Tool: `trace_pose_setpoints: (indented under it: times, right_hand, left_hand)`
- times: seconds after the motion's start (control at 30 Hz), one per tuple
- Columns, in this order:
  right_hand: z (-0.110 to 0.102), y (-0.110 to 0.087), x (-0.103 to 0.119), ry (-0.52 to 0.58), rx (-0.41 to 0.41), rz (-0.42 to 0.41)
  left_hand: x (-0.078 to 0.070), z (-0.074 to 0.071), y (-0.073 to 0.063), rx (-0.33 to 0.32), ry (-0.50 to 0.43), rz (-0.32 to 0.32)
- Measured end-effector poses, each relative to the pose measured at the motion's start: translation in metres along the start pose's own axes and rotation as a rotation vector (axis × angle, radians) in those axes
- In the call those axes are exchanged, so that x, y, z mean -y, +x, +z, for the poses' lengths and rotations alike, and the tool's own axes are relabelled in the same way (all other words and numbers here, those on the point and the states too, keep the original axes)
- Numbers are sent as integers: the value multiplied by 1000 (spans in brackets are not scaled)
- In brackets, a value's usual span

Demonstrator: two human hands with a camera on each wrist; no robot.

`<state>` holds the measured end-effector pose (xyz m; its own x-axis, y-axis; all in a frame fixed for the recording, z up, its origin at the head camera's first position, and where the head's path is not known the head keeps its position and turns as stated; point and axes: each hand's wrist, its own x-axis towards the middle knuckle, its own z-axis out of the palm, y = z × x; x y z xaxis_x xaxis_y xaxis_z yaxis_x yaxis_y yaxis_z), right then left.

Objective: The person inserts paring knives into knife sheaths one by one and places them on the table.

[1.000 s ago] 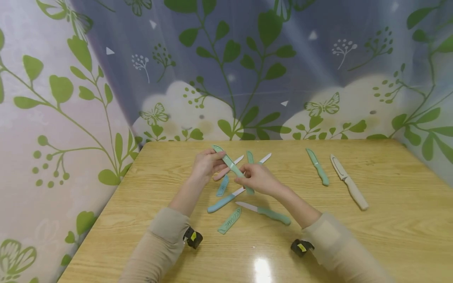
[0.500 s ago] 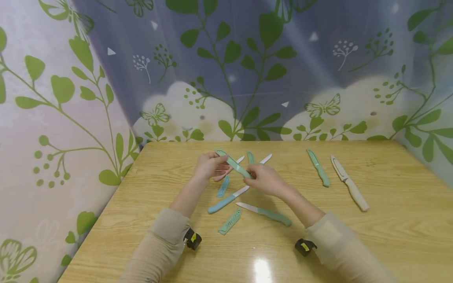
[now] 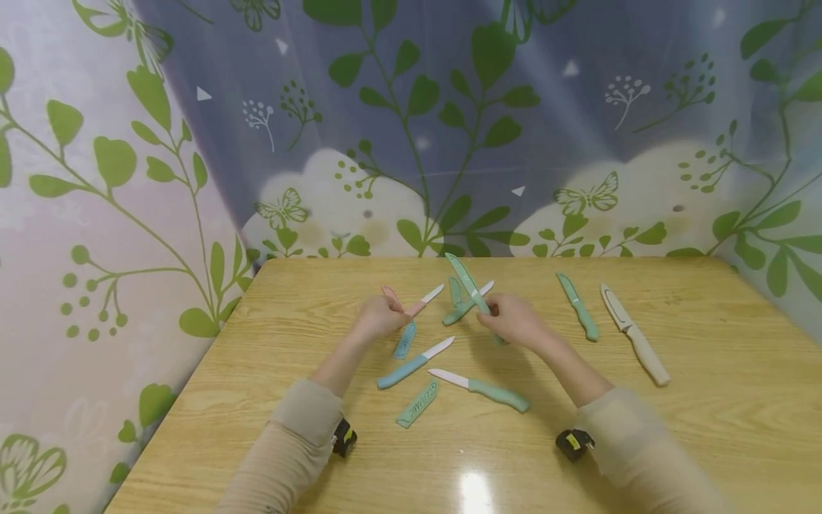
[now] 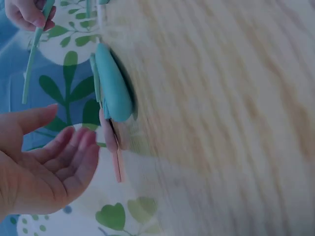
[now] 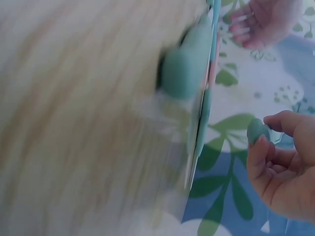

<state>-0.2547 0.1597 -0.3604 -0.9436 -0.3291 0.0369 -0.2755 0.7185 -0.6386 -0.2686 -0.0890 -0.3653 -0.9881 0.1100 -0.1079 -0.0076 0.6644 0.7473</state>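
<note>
My right hand (image 3: 516,321) grips the handle of a green paring knife (image 3: 464,275), its blade covered by a green sheath and angled up to the left above the table. In the right wrist view, thumb and fingertips pinch the handle end (image 5: 257,131). My left hand (image 4: 54,172) holds nothing, its fingers relaxed and spread in the left wrist view. In the head view it hovers by a pink knife (image 3: 416,310) and a pink sheath (image 3: 391,295). Just in front lie a blue sheath (image 3: 404,341) and a bare-bladed blue knife (image 3: 403,372).
Nearer the front lie a bare green knife (image 3: 499,395) and a green sheath (image 3: 417,405). Behind, another green knife (image 3: 457,313) lies beside its sheath (image 3: 455,291). At the right are a sheathed green knife (image 3: 579,310) and a sheathed cream knife (image 3: 645,353). A patterned curtain backs the table.
My left hand has let go of the sheathed green knife and dropped toward the pink knife. My right hand has carried the green knife to the right, its tip swinging upward.
</note>
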Motion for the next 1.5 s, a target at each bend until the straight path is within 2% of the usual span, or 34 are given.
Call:
trace_pose_setpoints:
  times: [0.13,0.2,0.37,0.57,0.67,0.97,1.27,1.5]
  right_hand:
    - [-10,1,-15,-10,-28,29]
    - [-15,1,-22,-25,-41,35]
    - [-28,1,-37,-55,-54,67]
    - [-42,-2,-51,-69,-50,133]
    - [-47,-2,-59,-82,-38,167]
    - [-51,-1,-76,-155,-2,197]
    - [-47,3,-84,-219,30,236]
    - [-49,4,-79,-232,54,277]
  left_hand:
    - [0,4,-1,37,130,29]
    - [0,8,0,46,174,14]
    - [-1,16,0,67,221,-41]
    - [-4,22,-5,41,273,11]
    - [-6,23,-6,52,291,9]
    - [-6,25,-9,78,328,14]
    - [-8,26,-12,91,351,34]
    - [-9,26,-9,96,360,46]
